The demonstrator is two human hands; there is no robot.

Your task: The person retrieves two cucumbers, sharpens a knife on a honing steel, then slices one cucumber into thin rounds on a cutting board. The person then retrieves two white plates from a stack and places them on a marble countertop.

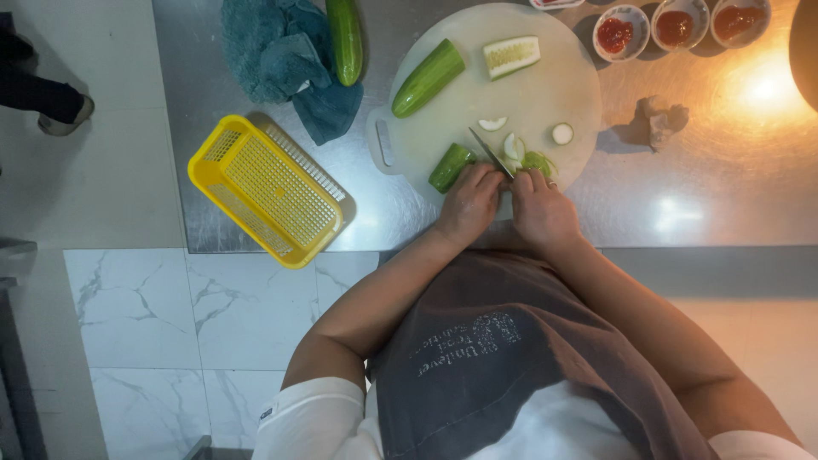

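Observation:
My left hand [469, 204] rests on a short green cucumber piece [450, 167] at the near edge of a round white cutting board [545, 94]. My right hand [542, 211] grips a knife [490, 152] whose blade points up and left between the two hands. Pale cucumber slices [514, 146] and green shreds [538, 162] lie just beyond my fingers. Farther back on the board lie a long peeled cucumber length [428, 78] and a cut half showing its seeds [511, 55].
A yellow plastic basket [266, 189] sits upside down on the steel counter [716, 204] to the left. A whole cucumber [345, 38] lies on a teal cloth [281, 55]. Three small bowls of red sauce [673, 25] stand at the back right, near a crumpled scrap [660, 123]. Another person's shoe [64, 115] is at far left.

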